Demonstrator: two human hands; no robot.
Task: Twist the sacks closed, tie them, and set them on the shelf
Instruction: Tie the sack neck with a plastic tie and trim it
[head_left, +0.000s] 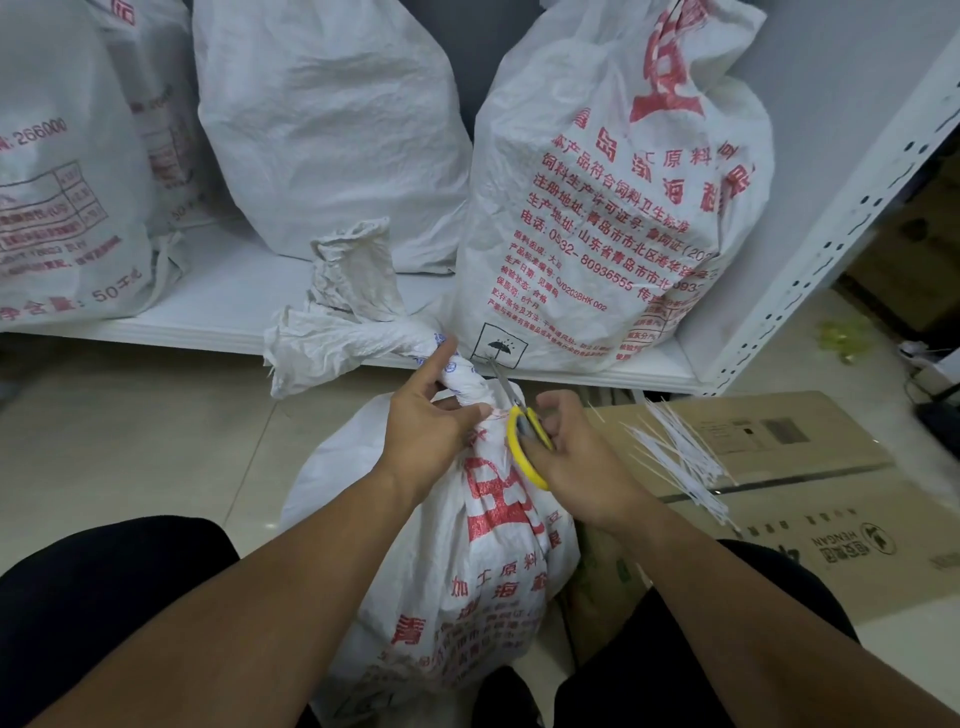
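A white woven sack (467, 561) with red print stands on the floor between my knees. Its neck (363, 332) is twisted tight and leans up to the left, with the loose mouth flaring out. My left hand (431, 421) grips the twisted neck at its base, index finger stretched along it. My right hand (571, 452) holds yellow-handled scissors (524, 431), whose blades point up at the neck just beside my left hand. A thin tie seems to circle the neck there, mostly hidden by my fingers.
Three filled white sacks stand on the low white shelf (223, 317): one at left (62, 171), one in the middle (332, 130), one at right (613, 208). A bundle of white cable ties (680, 457) lies on flattened cardboard (810, 499) at right. The shelf's perforated upright (831, 234) rises at right.
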